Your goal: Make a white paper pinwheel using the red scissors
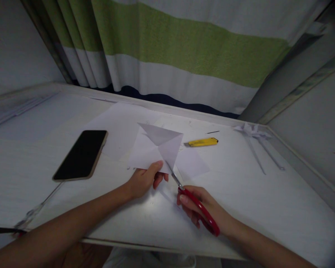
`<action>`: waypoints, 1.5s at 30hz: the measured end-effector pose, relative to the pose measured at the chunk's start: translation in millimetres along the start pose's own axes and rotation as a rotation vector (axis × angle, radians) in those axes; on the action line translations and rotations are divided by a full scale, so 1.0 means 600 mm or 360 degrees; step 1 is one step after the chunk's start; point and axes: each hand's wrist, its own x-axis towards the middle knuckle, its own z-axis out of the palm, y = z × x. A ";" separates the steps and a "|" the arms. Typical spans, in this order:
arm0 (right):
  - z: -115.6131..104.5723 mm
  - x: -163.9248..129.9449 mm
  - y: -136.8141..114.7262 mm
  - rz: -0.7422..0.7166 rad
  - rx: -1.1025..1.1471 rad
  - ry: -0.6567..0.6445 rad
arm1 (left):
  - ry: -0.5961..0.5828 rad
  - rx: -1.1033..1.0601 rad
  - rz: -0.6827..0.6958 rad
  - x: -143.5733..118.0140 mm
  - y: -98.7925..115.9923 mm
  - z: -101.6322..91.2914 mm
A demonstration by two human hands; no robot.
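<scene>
My left hand (145,179) pinches the near edge of a folded white paper (156,147) and holds it lifted over the white table (254,193). My right hand (202,208) grips red-handled scissors (194,203), their blades pointing up and left, with the tips at the paper's lower edge beside my left fingers. Whether the blades are in the paper I cannot tell.
A black phone (82,154) lies screen up to the left, with a cable running toward the near edge. Flat white sheets (120,128) lie under the folded paper. A yellow utility knife (202,142) rests behind it. Crumpled paper and thin strips (254,136) lie far right. A striped curtain (184,48) hangs behind.
</scene>
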 end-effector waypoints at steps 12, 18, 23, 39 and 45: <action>-0.006 0.005 0.006 -0.0004 0.0251 -0.0079 | -0.0186 -0.0076 -0.0100 0.002 0.003 0.001; -0.009 0.007 0.009 -0.0020 0.0320 -0.0171 | -0.0042 -0.0153 -0.0112 0.005 0.004 0.005; -0.011 0.008 0.011 -0.0029 0.0326 -0.0213 | -0.0036 -0.0143 -0.0098 0.004 0.007 0.003; -0.006 0.003 0.004 -0.0045 0.0282 -0.0190 | -0.0090 -0.0024 -0.0052 0.001 0.007 0.002; -0.005 0.001 0.000 -0.0093 0.0170 -0.0212 | -0.0067 -0.0068 -0.0057 0.002 0.004 0.003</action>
